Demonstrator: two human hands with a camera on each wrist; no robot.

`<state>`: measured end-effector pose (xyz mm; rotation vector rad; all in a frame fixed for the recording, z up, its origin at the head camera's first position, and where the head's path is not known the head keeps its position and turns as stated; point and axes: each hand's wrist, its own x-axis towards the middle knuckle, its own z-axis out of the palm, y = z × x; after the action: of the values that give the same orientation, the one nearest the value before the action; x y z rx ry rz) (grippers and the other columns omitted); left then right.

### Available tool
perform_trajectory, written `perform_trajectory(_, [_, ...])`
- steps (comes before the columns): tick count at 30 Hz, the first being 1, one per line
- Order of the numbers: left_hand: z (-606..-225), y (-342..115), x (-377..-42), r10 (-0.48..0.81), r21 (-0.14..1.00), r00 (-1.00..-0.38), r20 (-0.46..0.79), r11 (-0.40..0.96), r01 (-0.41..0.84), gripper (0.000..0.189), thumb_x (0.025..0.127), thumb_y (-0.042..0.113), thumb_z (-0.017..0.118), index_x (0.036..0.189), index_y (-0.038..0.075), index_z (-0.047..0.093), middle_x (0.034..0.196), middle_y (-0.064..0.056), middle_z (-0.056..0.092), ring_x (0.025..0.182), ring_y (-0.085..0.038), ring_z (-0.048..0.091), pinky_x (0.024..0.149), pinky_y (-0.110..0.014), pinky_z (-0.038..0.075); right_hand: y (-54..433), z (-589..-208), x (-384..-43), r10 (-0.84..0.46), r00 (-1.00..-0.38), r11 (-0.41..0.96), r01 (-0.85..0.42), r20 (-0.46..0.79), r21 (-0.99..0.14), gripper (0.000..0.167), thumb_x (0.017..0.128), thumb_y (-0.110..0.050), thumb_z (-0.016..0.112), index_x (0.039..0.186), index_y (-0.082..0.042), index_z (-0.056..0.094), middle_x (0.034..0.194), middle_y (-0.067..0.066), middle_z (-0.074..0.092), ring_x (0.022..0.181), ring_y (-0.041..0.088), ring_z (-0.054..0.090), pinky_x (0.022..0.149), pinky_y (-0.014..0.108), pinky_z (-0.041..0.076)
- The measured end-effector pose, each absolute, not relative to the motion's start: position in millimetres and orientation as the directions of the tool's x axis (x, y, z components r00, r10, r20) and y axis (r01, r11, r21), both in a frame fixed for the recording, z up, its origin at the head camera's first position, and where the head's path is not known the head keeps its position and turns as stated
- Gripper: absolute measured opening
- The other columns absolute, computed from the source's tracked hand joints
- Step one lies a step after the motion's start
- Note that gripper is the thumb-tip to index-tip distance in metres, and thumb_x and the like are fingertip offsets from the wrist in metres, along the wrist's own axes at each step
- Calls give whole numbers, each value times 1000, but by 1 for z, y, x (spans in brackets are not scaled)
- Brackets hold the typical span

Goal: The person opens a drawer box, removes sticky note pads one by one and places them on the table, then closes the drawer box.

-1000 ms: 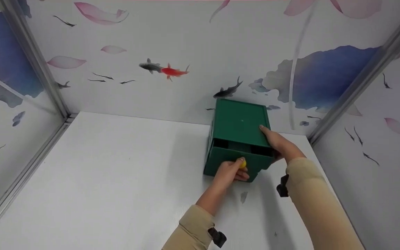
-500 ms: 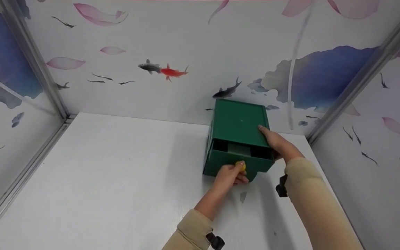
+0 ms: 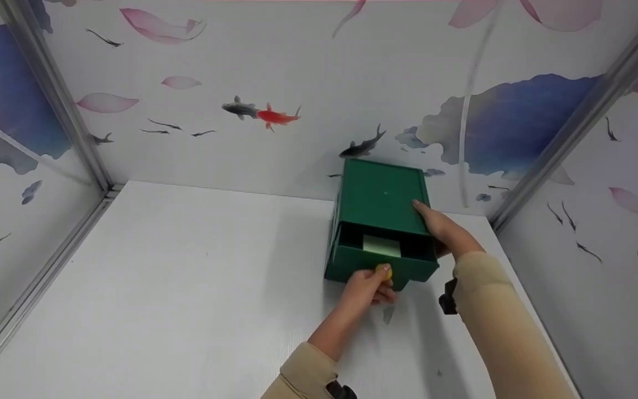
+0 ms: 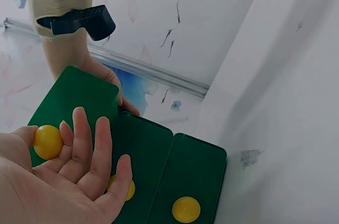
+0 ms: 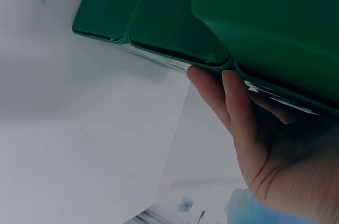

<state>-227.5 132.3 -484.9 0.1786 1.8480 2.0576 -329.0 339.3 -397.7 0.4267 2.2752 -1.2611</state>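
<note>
A green drawer cabinet [image 3: 382, 194] stands on the white table against the back wall. Its top drawer [image 3: 352, 259] is pulled partway out, and a pale flat piece [image 3: 381, 245] shows inside. My left hand [image 3: 364, 285] pinches that drawer's round yellow knob [image 4: 48, 142] between thumb and finger, its other fingers spread. Two lower drawers, the bottom one with a yellow knob [image 4: 186, 210] in plain sight, stay closed. My right hand [image 3: 446, 228] rests on the cabinet's right edge, thumb on the top. In the right wrist view, extended fingertips [image 5: 233, 89] touch the cabinet's side.
The white tabletop [image 3: 186, 288] extends to the left and in front of the cabinet. Patterned panels, a back wall [image 3: 274, 61] and side walls, enclose it with metal corner posts. A grey smudge [image 4: 250, 158] marks the table before the cabinet.
The top drawer has slid farther out toward me, drawn by my left hand on the knob, and the pale piece inside shows more. My right hand stays on the cabinet.
</note>
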Motion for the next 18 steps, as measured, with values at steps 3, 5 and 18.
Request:
perform_trajectory(3, [-486,132,-224,348,979,-925,-152,-74,-189,44,100,42,52,89,3,68,77,-5,71,73,-15,68,71,-31,52,339,-398,-328,35,-830,524,489,-556,-697,101,92,-73,24,151,8,12,141,35,36,122,46,49,91,56,47])
perform_trajectory(5, [-486,131,-223,347,980,-926,-150,-72,-185,44,100,41,52,89,2,68,77,-5,71,73,-15,68,69,-29,52,339,-399,-328,34,-831,522,488,-555,-699,101,92,-73,24,152,7,11,142,36,35,123,47,47,91,56,46])
perform_trajectory(18, [-487,129,-213,365,985,-923,-122,-67,-157,44,100,41,51,88,3,66,76,-7,71,71,-15,68,71,-34,54,338,-400,-329,32,-828,514,494,-560,-701,98,94,-71,23,152,6,8,144,36,32,125,49,45,93,57,44])
